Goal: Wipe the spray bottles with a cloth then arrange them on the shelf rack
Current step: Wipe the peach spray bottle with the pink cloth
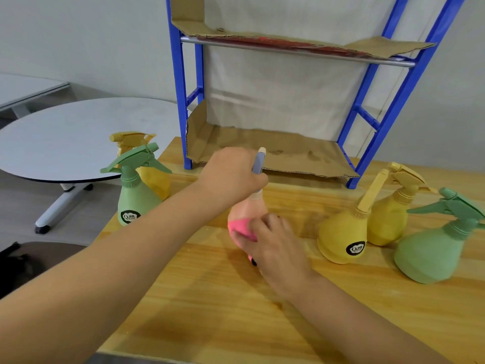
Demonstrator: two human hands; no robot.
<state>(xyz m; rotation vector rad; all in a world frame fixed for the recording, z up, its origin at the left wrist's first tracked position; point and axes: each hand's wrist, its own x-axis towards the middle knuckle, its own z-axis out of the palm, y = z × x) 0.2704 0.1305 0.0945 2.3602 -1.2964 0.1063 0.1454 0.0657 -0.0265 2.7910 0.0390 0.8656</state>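
A pink spray bottle (249, 208) with a grey-blue spray head stands on the wooden table (210, 311) in front of the blue shelf rack (181, 101). My left hand (231, 172) grips its neck and trigger from the left. My right hand (273, 245) presses a pink cloth (242, 227) against the lower body of the bottle. A green bottle (136, 195) and a yellow one (154, 179) stand at the left. Two yellow bottles (341, 237) (388, 222) and a green bottle (433, 253) stand at the right.
The rack's shelves are lined with brown cardboard (288, 151), and both shelves hold no bottles. A round grey table (78, 137) stands left of the wooden table. A white wall is behind the rack.
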